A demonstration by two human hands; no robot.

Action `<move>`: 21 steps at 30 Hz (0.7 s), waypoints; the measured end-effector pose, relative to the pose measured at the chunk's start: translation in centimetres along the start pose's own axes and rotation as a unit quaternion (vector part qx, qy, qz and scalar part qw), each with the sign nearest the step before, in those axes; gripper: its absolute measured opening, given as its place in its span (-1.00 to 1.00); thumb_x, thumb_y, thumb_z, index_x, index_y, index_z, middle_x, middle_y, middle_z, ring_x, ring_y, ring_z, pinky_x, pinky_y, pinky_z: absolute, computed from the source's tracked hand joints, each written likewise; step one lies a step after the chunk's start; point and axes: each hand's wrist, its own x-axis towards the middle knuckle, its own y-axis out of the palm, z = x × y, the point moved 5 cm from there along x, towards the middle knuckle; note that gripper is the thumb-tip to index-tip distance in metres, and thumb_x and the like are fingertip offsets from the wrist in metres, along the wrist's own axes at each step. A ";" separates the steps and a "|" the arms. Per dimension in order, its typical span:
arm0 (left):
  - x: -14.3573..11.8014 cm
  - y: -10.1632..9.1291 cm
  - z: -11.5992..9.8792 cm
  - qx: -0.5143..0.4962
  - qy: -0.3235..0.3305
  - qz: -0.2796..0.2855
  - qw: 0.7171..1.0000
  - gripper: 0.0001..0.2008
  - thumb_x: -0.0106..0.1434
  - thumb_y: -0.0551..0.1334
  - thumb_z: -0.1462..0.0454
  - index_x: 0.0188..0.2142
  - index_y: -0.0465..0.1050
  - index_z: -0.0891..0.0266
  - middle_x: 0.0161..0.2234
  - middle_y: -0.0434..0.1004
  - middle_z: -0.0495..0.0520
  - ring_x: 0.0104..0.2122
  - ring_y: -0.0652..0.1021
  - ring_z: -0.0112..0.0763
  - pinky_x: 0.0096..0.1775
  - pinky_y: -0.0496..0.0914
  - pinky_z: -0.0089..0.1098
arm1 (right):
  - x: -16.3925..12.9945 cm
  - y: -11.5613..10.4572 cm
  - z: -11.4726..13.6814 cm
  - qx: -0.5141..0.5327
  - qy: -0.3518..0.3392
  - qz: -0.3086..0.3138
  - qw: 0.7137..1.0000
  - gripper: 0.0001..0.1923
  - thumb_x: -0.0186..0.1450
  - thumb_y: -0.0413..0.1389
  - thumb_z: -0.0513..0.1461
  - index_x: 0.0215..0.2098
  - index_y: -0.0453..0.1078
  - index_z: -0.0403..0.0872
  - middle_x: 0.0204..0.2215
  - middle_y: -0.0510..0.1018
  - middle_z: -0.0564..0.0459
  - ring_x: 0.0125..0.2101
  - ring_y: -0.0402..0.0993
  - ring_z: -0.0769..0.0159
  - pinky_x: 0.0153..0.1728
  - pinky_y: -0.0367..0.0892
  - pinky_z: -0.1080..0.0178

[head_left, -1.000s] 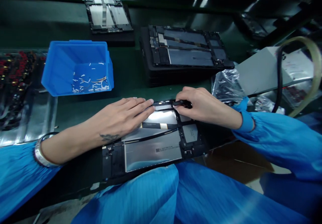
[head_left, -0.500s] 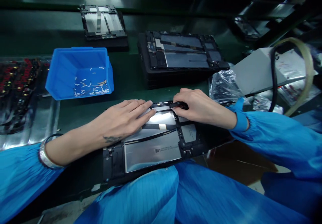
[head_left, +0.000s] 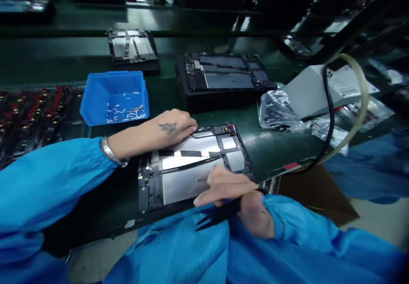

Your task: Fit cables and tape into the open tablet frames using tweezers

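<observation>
Blue bin (head_left: 115,96) with small white strips inside at far left, two open tablet frames (head_left: 132,47) (head_left: 223,73) on dark trays farther back, crumpled clear plastic bag (head_left: 276,109) at right, grey box (head_left: 315,88) behind it, black cable (head_left: 329,118) and pale hose (head_left: 359,109) looping over, green belt (head_left: 64,54) beneath all.

A strip of bare green bench (head_left: 166,101) lay open between the opened tablet (head_left: 191,164) under the hands and the stacked tablet (head_left: 223,77) behind it. The blue bin (head_left: 115,98) closed that strip on the left, the crinkled plastic bag (head_left: 276,109) on the right. A black cable (head_left: 329,118) looped across the right approach. The left hand (head_left: 169,128) covered the tablet's far left corner.
</observation>
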 end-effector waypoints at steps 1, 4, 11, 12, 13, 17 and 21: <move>0.1 -0.1 0.5 -0.047 -0.011 0.015 0.999 -0.64 0.49 0.02 0.15 -0.07 0.56 0.24 -0.19 0.58 0.10 -0.30 0.54 -0.38 -0.28 0.31 -0.44 | -0.5 0.9 -0.5 0.038 0.019 -0.010 0.999 -0.31 0.50 -0.34 0.13 -0.18 0.61 0.11 -0.57 0.46 0.07 -0.51 0.43 0.26 -0.47 0.40 0.15; 0.3 -0.5 1.2 -0.129 -0.050 0.060 0.989 -0.62 0.45 0.08 0.10 -0.22 0.60 0.25 -0.29 0.61 0.05 -0.35 0.54 -0.40 -0.33 0.27 -0.44 | -0.8 1.9 -1.6 0.057 -0.009 -0.063 0.996 -0.38 0.46 -0.20 0.18 0.01 0.57 0.08 -0.52 0.53 0.05 -0.50 0.47 0.23 -0.51 0.43 0.15; 0.3 -3.2 0.6 -0.266 -0.045 -0.016 0.963 -0.75 0.28 0.23 0.14 -0.24 0.55 0.29 -0.36 0.54 0.01 -0.38 0.47 -0.44 -0.35 0.25 -0.46 | -0.3 2.2 -1.2 -0.129 -0.187 -0.081 0.971 -0.46 0.50 -0.04 -0.26 0.42 0.13 -0.01 0.04 0.62 -0.10 0.10 0.54 0.16 0.09 0.52 0.00; 0.2 -3.4 0.5 -0.291 -0.053 -0.012 0.955 -0.76 0.25 0.25 0.14 -0.27 0.54 0.30 -0.40 0.51 0.01 -0.42 0.43 -0.46 -0.37 0.23 -0.46 | -0.4 2.1 -1.0 -0.160 -0.206 -0.051 0.964 -0.44 0.48 -0.03 -0.32 0.43 0.11 -0.03 0.06 0.62 -0.12 0.13 0.53 0.16 0.10 0.52 0.01; 0.1 -3.8 0.3 -0.308 -0.059 -0.013 0.950 -0.77 0.22 0.27 0.14 -0.30 0.54 0.30 -0.42 0.49 0.01 -0.43 0.41 -0.47 -0.38 0.22 -0.45 | -0.6 2.0 -0.9 -0.201 -0.229 -0.014 0.952 -0.43 0.46 0.01 -0.32 0.41 0.14 -0.06 0.08 0.61 -0.16 0.16 0.50 0.13 0.11 0.51 -0.02; -0.2 -5.9 -0.8 -0.327 -0.046 -0.047 0.943 -0.82 0.18 0.31 0.17 -0.32 0.56 0.26 -0.40 0.50 0.02 -0.45 0.41 -0.46 -0.40 0.20 -0.44 | -1.4 -0.1 -0.4 -0.411 -0.292 0.109 0.857 -0.50 0.37 0.20 -0.24 0.28 0.35 -0.04 0.17 0.52 -0.19 0.22 0.43 -0.01 0.21 0.40 -0.17; -0.6 -6.7 -1.9 -0.371 -0.070 -0.070 0.923 -0.72 0.21 0.31 0.19 -0.11 0.55 0.26 -0.38 0.53 0.03 -0.53 0.40 -0.48 -0.51 0.16 -0.45 | -1.5 -4.8 0.6 -0.367 -0.230 0.004 0.901 -0.51 0.27 0.24 -0.38 0.09 0.51 0.21 0.07 0.61 0.08 0.10 0.56 0.13 0.23 0.41 -0.05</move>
